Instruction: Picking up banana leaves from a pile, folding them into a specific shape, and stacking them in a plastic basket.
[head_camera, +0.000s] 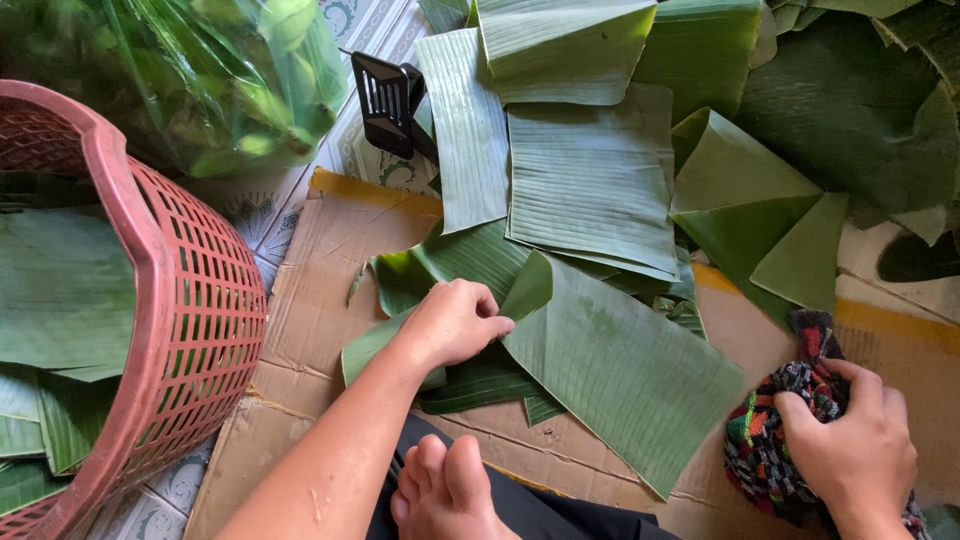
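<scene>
Cardboard (320, 300) lay flat on the tiled floor (260, 205) and carried most of the work. A red basket (190, 310) stood off its left edge, part-filled with leaves; a clear bag of greens (200, 70) sat beyond the basket. Cut banana leaves (590, 170) were stacked across the cardboard's far edge.

One leaf (620, 370) lay loose near the cardboard's middle, one corner toward the near edge. Left hand (455, 322) rested on its left end, fingers curled and pressing it down. Right hand (855, 450), at the cardboard's right edge, was closed around a bunched multicoloured cloth (775, 440), well apart from the leaf.

Judgement: the step in hand looked like wiping a single leaf, with the leaf pinned and the cloth not yet on it. The next move would call for bringing the cloth across onto the leaf face while the left hand held it flat against sliding.

A small black plastic piece (385, 100) lay on the floor beyond the far edge.
</scene>
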